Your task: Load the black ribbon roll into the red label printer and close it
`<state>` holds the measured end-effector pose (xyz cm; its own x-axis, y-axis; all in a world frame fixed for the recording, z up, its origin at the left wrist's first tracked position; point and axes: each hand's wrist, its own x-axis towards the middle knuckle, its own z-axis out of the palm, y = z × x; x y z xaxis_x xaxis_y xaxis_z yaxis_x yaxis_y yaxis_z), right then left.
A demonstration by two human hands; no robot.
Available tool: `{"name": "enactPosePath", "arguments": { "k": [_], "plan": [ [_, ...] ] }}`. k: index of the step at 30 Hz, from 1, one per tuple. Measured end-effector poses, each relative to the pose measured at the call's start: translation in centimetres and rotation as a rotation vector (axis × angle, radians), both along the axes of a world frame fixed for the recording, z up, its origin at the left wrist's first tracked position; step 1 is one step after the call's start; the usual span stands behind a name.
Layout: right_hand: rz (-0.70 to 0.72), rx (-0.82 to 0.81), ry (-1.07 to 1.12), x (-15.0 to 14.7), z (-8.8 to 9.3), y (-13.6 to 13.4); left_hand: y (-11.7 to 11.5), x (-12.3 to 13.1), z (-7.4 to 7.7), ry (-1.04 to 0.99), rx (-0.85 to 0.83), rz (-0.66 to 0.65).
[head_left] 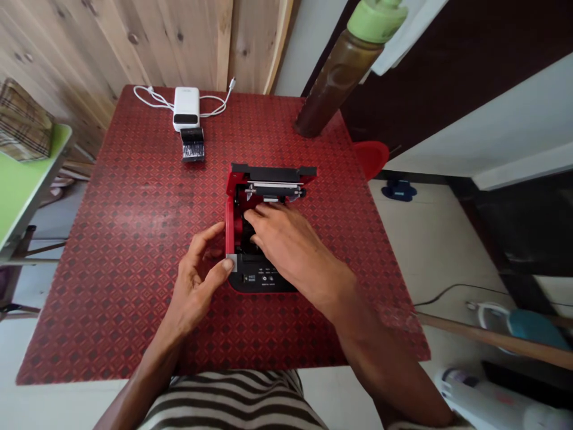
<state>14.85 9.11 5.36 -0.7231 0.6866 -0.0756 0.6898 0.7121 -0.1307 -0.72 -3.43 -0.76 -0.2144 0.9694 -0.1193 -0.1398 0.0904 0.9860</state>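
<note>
A small red-and-black printer (264,276) sits in the middle of a red patterned table (134,239), its black lid (273,173) raised at the far side. My left hand (197,272) grips its near left corner, the thumb on a small silver tab (230,261). My right hand (284,239) reaches over the open top, fingers down inside the red casing. Those fingertips and the inner compartment are partly hidden.
A white power bank (186,108) with a white cable and a black object (193,144) lie at the table's far edge. A brown bottle with a green cap (344,65) leans at the far right. A red object (370,158) shows past the right edge.
</note>
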Motion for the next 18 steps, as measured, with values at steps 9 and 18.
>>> {"name": "enactPosePath", "arguments": {
  "k": [9,18],
  "plan": [
    [0.009,0.039,-0.104,-1.0,-0.1,0.9,0.0,-0.1,0.3,0.011,-0.020,0.002],
    [-0.003,0.120,0.019,0.2,1.2,-0.9,0.0,-0.1,0.2,0.025,-0.010,0.004]
  ]
}}
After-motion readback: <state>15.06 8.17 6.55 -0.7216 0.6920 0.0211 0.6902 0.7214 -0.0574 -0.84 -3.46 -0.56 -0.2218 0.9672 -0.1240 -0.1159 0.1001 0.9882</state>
